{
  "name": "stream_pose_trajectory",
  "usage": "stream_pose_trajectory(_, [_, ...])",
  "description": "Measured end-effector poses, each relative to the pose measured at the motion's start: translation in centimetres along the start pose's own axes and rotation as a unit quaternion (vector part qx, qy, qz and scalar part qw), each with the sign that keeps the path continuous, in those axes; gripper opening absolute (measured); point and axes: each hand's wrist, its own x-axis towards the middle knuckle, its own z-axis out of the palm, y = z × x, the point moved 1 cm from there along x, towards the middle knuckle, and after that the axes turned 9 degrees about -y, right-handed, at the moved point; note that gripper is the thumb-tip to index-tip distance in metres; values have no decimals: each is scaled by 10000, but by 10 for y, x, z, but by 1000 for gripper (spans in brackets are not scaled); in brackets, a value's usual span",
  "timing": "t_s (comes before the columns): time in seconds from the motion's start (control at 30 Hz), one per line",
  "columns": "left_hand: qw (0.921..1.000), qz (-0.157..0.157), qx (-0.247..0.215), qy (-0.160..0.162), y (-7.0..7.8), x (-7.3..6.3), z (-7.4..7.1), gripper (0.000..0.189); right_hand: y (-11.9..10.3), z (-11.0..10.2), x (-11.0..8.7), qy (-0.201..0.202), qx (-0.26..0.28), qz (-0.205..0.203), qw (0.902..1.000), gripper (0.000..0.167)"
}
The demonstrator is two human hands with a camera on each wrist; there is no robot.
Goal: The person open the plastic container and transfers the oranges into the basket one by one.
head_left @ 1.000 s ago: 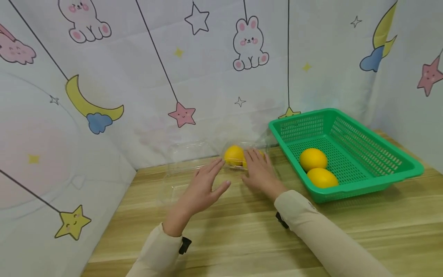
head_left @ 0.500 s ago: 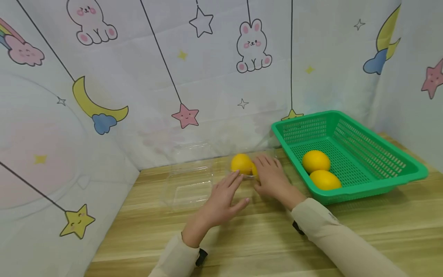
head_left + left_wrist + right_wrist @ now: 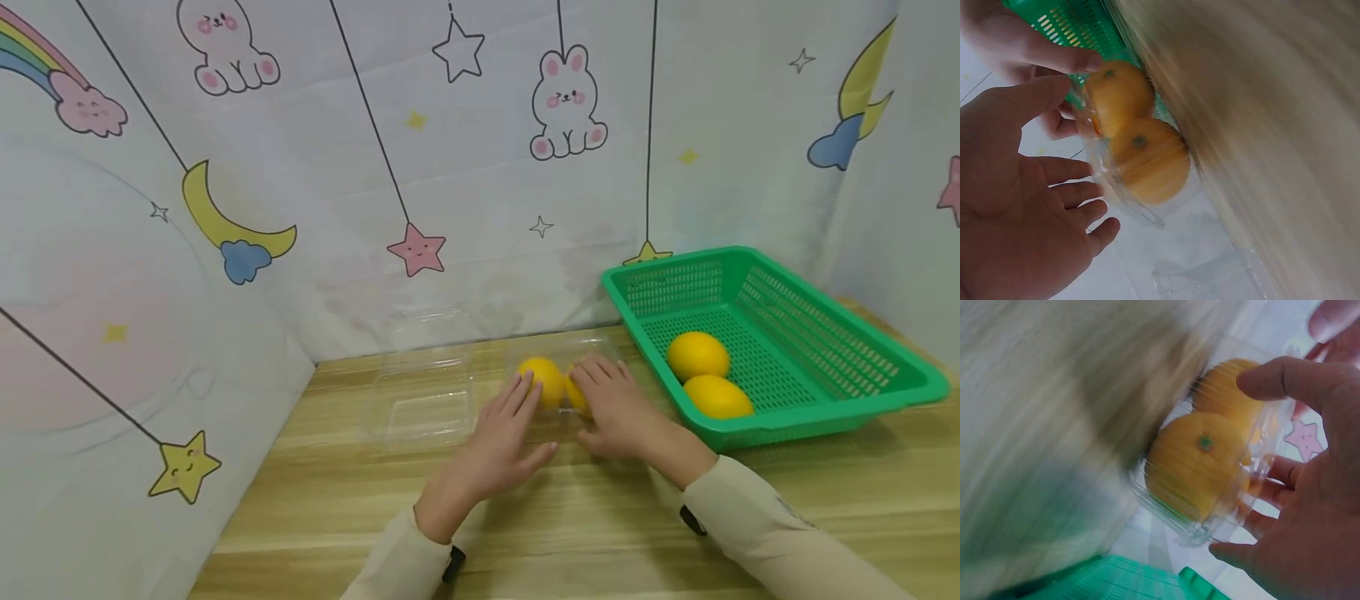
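Two oranges (image 3: pixel 1194 469) sit side by side in a clear plastic box (image 3: pixel 1175 528) on the wooden table (image 3: pixel 360 517). My right hand (image 3: pixel 626 412) lies over the box's right end and partly covers the right-hand orange (image 3: pixel 576 390) in the head view. Its fingers rest along the upper side, while the thumb stands off the near side. My left hand (image 3: pixel 498 442) has its fingers extended at the left-hand orange (image 3: pixel 546 379); in the left wrist view these fingertips (image 3: pixel 1094 190) lie close to the plastic, and contact is hard to tell.
Left of the hands stands another clear plastic container (image 3: pixel 427 412), its raised part against the patterned cloth (image 3: pixel 480 275) behind. A green basket (image 3: pixel 817 421) stands at the right, with two more oranges (image 3: pixel 697 357) inside. The wrist views are blurred over the table.
The box with the two oranges has slid nearer to me, with both hands moving along beside it. The head view has shifted slightly. The basket and its oranges have stayed put.
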Motion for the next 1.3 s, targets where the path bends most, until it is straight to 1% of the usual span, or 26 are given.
stream_pose_trajectory(0.1, [9999,-30,167,-14,0,-3,0,78,0,-3,-6,-99,9,-126,9999,69])
stream_pose_trajectory(0.27, [9987,13,496,104,5,-5,2,73,-2,-6,-21,-172,-65,-264,9995,72])
stream_pose_trajectory(0.37, [9965,-12,800,229,8,-6,4,72,-3,-7,-26,-95,-72,-337,9994,71])
stream_pose_trajectory(0.5, [9932,-42,1105,371,9,-7,9,73,-1,-8,-26,9,-33,-429,9991,69])
stream_pose_trajectory(0.6, [9919,-49,1202,400,7,-8,10,74,1,-6,-26,46,-34,-486,9988,69])
stream_pose_trajectory(0.7, [9906,-23,1312,398,6,-9,8,73,1,-4,-26,114,-31,-497,9987,68])
stream_pose_trajectory(0.8, [9896,-99,1396,346,5,-15,5,73,-2,-2,-25,111,-37,-548,9984,68])
stream_pose_trajectory(0.93, [9898,-186,1371,337,3,-16,7,73,-2,4,-24,75,-89,-567,9983,71])
stream_pose_trajectory(1.03, [9899,-209,1341,402,1,-16,8,73,-3,6,-21,98,-108,-537,9985,73])
stream_pose_trajectory(1.2, [9878,-16,1452,560,-1,-10,8,71,0,8,-23,261,-90,-399,9988,71])
stream_pose_trajectory(1.3, [9888,154,1353,611,-1,-5,10,68,4,12,-26,366,-68,-332,9988,69])
